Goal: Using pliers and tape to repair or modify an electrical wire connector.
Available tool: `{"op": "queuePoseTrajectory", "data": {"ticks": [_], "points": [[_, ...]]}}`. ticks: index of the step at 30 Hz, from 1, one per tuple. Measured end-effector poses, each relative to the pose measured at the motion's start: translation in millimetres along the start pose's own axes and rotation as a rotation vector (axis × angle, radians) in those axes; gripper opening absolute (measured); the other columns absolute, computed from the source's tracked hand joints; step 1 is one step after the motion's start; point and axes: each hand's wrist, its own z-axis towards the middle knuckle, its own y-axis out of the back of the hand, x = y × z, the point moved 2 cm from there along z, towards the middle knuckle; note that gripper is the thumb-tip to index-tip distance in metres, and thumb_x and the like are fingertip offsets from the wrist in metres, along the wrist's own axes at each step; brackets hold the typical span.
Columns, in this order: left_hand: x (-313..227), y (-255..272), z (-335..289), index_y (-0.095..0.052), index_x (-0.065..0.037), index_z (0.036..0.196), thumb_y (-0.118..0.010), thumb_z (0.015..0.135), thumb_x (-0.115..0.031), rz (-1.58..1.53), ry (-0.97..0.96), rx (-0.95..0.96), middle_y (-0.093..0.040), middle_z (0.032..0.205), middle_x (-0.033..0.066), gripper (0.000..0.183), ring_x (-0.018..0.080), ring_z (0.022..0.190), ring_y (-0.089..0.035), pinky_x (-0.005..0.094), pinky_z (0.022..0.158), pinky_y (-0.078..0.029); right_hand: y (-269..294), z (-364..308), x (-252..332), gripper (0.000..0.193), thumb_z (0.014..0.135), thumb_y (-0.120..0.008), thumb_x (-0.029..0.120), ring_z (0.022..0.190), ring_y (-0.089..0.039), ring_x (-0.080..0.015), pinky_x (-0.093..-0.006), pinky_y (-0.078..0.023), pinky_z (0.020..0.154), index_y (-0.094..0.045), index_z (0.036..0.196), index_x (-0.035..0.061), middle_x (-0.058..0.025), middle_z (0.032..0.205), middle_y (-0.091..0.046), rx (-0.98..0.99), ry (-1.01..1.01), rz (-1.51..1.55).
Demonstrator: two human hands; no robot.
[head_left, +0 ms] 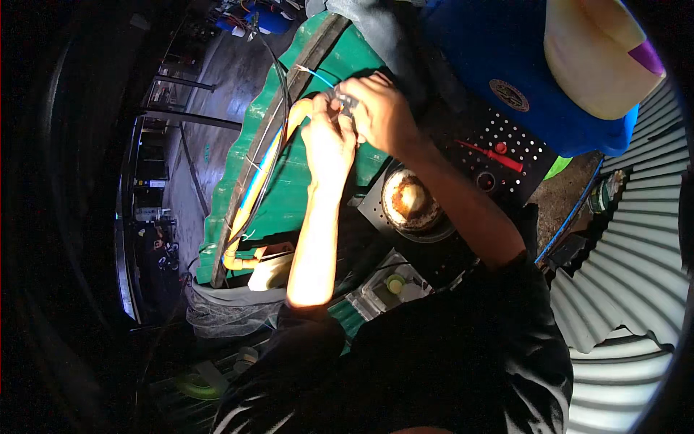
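Note:
Both my hands meet over the upper part of a green corrugated sheet [289, 206]. My left hand [329, 141] has its fingers closed on a small grey piece [347, 103], whose kind I cannot make out. From the right, my right hand [383, 116] pinches the same piece, and its fingers hide much of it. A thin blue wire [318, 76] runs up to the left from the fingers. Just left of my left hand is the bent end of an orange-yellow pipe [299, 110]. The pipe follows a dark wooden bar [314, 52], with black cables [280, 76] alongside.
A red screwdriver [506, 159] lies on a black perforated panel [538, 141]. Beneath my right forearm sits a round, brown-stained metal piece [410, 202]. Nearer me is a clear plastic tray [372, 293]. A blue tub [477, 54] and pale corrugated sheeting [622, 267] stand right.

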Motion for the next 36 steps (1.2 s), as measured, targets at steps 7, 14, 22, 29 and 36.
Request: {"op": "queuePoseTrajectory", "data": {"ticks": [7, 14, 22, 29, 36], "points": [[18.7, -17.4, -12.4, -0.059, 0.002, 0.091, -0.052, 0.081, -0.001, 0.134, -0.196, -0.243, -0.059, 0.069, 0.0151, 0.013, 0.0202, 0.055, -0.059, 0.0295, 0.053, -0.047, 4.0, -15.2, 1.8, 0.014, 0.068, -0.060, 0.008, 0.086, -0.053, -0.0269, -0.0400, -0.041, 0.078, -0.060, 0.083, 0.0060, -0.0065, 0.088, -0.061, -0.101, -0.055, 0.069], [25.2, -14.6, -16.6, -0.058, 0.005, 0.091, -0.050, 0.084, 0.007, -0.114, -0.156, -0.179, -0.060, 0.079, 0.0109, 0.011, 0.0115, 0.051, -0.057, 0.0215, 0.047, -0.044, 22.3, 15.5, -10.6, 0.023, 0.077, -0.057, 0.012, 0.081, -0.060, -0.0308, -0.0403, -0.047, 0.069, -0.057, 0.099, 0.0056, -0.0141, 0.089, -0.061, 0.134, -0.116, 0.221], [6.0, 0.3, -15.6, -0.058, 0.004, 0.095, -0.055, 0.079, 0.006, -0.038, -0.166, -0.059, -0.061, 0.077, 0.0107, 0.016, 0.0124, 0.065, -0.059, 0.0249, 0.059, -0.047, -5.0, 34.5, -14.9, 0.022, 0.078, -0.056, 0.015, 0.065, -0.063, -0.0296, -0.0368, -0.050, 0.060, -0.057, 0.097, 0.0038, -0.0163, 0.074, -0.062, 0.284, -0.059, 0.135], [-35.2, 45.7, 4.9, -0.055, 0.002, 0.101, -0.059, 0.076, 0.002, 0.187, -0.469, -0.048, -0.061, 0.098, 0.0159, 0.025, 0.0217, 0.072, -0.064, 0.0296, 0.065, -0.052, 11.2, -11.6, -0.9, 0.019, 0.079, -0.051, 0.002, 0.080, -0.061, -0.0312, -0.0356, -0.047, 0.070, -0.059, 0.096, 0.0013, -0.0158, 0.088, -0.062, 0.040, -0.194, 0.111], [-52.5, 59.1, 21.9, -0.060, -0.008, 0.097, -0.059, 0.076, -0.012, 0.756, -0.765, 0.442, -0.061, 0.086, 0.0048, 0.021, 0.0200, 0.077, -0.061, 0.0295, 0.067, -0.051, 15.5, -27.0, 20.5, 0.025, 0.075, -0.051, -0.005, 0.081, -0.059, -0.0331, -0.0357, -0.048, 0.070, -0.059, 0.098, -0.0003, -0.0169, 0.090, -0.061, 0.052, -0.185, 0.115]]}}
